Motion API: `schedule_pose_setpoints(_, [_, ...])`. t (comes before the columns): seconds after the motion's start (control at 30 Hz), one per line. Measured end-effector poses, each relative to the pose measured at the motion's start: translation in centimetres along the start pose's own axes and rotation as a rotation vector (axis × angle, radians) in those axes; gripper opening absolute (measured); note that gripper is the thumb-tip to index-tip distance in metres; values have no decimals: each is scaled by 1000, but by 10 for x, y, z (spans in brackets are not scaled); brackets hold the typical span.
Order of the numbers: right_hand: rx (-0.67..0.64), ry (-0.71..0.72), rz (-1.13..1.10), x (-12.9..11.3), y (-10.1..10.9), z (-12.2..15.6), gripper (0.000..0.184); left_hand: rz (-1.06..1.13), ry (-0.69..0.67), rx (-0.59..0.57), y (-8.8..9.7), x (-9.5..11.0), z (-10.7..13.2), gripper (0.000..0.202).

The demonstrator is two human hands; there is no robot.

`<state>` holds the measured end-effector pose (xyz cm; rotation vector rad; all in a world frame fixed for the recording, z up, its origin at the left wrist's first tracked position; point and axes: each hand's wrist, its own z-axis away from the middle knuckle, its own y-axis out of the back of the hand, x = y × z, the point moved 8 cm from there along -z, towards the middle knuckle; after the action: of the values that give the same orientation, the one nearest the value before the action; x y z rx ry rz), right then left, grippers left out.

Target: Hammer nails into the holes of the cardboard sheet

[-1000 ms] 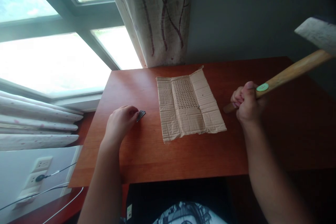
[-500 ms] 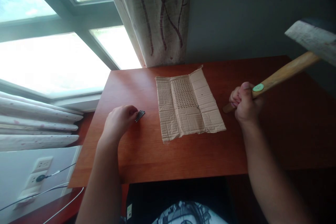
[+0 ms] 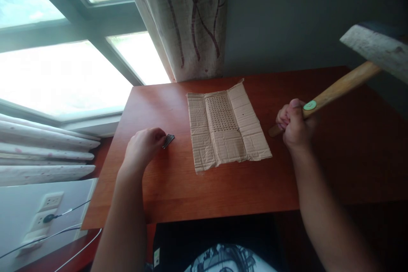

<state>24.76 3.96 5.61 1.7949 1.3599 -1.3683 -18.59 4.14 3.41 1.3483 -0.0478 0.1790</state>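
Left grip (image 3: 144,145) palm-down, right grip (image 3: 296,125) thumb-up

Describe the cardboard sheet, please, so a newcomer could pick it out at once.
On the reddish-brown table, look between the left hand and the right hand. The tan, creased cardboard sheet lies there, set apart by its grid of small dark dots.

Home room by its look, patterned curtain (image 3: 188,25), window (image 3: 60,78), wooden table (image 3: 207,195)
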Motion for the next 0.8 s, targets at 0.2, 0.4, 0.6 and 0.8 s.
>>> schedule_pose_setpoints(0.2, [-3, -4, 32, 0, -1, 0, 58, -119, 38, 16, 2, 3, -8, 30])
schedule_pose_setpoints(0.4, [-9, -5, 6, -2, -3, 0, 58, 6, 38, 252, 19, -3, -23, 20])
schedule_pose_setpoints(0.6, [-10, -16, 19, -3, -3, 2, 58, 837, -208, 438, 60, 41, 6, 20])
schedule_pose_setpoints(0.8, [-20, -17, 46, -5, -5, 4, 57, 1137, -468, 139, 53, 155, 33, 19])
